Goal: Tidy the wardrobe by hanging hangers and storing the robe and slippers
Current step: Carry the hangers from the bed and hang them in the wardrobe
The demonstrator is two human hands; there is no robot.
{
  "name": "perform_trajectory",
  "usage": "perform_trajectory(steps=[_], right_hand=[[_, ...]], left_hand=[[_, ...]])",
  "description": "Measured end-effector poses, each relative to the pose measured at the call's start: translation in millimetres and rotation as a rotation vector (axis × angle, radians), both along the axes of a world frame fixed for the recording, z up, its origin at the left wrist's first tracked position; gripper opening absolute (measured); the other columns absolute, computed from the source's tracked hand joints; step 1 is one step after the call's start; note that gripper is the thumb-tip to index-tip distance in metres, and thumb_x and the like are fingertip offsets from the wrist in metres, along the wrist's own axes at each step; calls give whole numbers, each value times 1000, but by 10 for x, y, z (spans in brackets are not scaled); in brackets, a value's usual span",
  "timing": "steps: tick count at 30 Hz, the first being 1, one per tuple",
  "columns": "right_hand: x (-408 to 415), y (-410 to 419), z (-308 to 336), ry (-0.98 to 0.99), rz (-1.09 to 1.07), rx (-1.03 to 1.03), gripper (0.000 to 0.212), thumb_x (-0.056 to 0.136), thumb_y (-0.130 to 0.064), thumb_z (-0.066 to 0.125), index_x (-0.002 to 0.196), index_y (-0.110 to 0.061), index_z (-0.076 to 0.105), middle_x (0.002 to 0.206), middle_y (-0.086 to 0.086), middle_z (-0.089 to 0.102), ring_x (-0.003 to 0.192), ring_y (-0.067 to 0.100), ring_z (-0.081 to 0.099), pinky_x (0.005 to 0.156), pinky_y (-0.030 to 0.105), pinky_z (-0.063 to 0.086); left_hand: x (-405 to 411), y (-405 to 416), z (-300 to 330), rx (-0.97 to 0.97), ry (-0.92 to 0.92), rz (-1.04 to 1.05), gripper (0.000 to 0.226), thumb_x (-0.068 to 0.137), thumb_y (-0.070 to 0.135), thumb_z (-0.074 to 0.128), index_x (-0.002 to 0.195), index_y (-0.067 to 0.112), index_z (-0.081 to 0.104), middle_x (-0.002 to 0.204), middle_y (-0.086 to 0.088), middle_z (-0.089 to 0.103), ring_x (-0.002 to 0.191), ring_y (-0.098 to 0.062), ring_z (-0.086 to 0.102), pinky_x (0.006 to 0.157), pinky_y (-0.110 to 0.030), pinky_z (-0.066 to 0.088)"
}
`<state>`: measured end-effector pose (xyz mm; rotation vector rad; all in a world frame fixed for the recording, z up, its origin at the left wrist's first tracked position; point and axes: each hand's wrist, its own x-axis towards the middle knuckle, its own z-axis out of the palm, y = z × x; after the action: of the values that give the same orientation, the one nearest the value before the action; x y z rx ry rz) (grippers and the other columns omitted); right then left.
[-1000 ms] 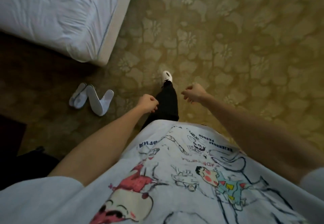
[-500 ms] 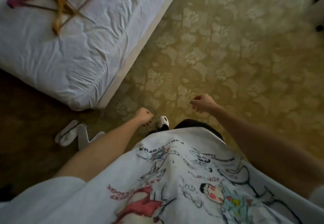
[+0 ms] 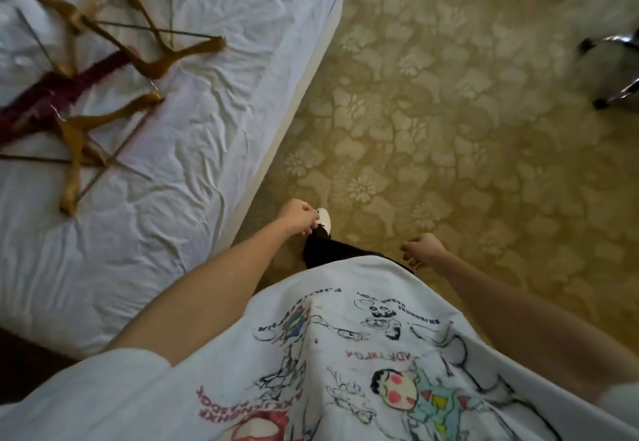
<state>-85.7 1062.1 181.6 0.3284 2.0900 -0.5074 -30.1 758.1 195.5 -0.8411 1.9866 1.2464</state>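
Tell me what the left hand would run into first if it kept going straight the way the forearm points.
The left hand hangs loosely curled and empty, pointing up and right in the picture. Straight on, it would first pass over the white shoe just beyond its knuckles, then patterned carpet. Depth is unclear; the shoe probably lies lower.

You've got the white bed (image 3: 193,171): wooden hangers (image 3: 103,119) scattered on its sheet, a maroon garment (image 3: 52,95) lying among them.

White bed (image 3: 179,233), floral carpet (image 3: 449,129), chair base (image 3: 619,70)
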Motion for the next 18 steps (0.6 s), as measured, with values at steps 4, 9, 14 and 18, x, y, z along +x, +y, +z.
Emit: perform_trajectory(steps=[4, 9, 14, 18], right_hand=[[-1070, -892, 163, 7, 118, -75, 24, 98, -21, 58, 101, 0, 70, 83, 7, 69, 63, 17, 62, 54, 25, 51], [-2163, -2173, 438, 46, 289, -248, 20, 99, -23, 56, 98, -7, 70, 87, 4, 70, 64, 11, 62, 50, 19, 47], [-3039, -3195, 626, 75, 432, -386, 21, 97, -21, 57, 95, -6, 71, 84, 9, 71, 64, 15, 63, 59, 26, 54], [-3842, -3751, 527, 49, 539, -374, 18, 95, -20, 57, 89, -10, 71, 76, 4, 69, 61, 14, 62, 52, 23, 52]], left_hand=[[-695, -548, 120, -50, -49, 50, 17, 99, 18, 57, 92, 13, 71, 85, -6, 73, 64, -15, 63, 61, -28, 53], [-1309, -1259, 135, -107, -62, 232, 19, 97, 17, 59, 93, 4, 73, 80, -8, 72, 67, -20, 66, 68, -34, 59], [-1817, -1799, -6, -83, -162, 334, 18, 94, 15, 60, 91, 2, 72, 78, -10, 72, 60, -20, 64, 55, -25, 50], [-2358, -2201, -254, -49, -223, 457, 17, 91, 14, 60, 85, 1, 69, 79, -13, 72, 63, -23, 63, 59, -26, 51]])
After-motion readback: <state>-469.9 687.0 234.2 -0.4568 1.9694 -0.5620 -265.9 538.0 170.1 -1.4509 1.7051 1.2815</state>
